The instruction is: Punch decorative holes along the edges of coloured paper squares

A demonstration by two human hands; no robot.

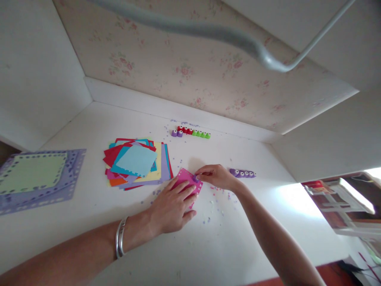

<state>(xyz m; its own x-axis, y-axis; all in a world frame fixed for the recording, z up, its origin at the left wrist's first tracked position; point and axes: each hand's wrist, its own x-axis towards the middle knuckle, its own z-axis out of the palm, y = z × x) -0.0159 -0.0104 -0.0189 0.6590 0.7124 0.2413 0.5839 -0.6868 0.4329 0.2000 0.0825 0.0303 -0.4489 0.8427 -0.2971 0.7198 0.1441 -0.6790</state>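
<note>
A pink card (pixel 183 176) with small holes along its edges lies on the white table. My left hand (pixel 169 206) rests flat on it with the fingers spread. At the card's upper right edge, the fingers of my right hand (pixel 212 176) are closed on a small purple punch (pixel 195 178). Left of the card is a stack of coloured paper (pixel 138 159), light blue on top. Small paper dots are scattered around the card.
Purple punches (pixel 242 173) stand in a row at the right. Red, green and purple ones (pixel 193 132) are lined up near the back wall. Punched green and purple sheets (pixel 32 172) lie far left. A pale cable (pixel 232 35) crosses overhead.
</note>
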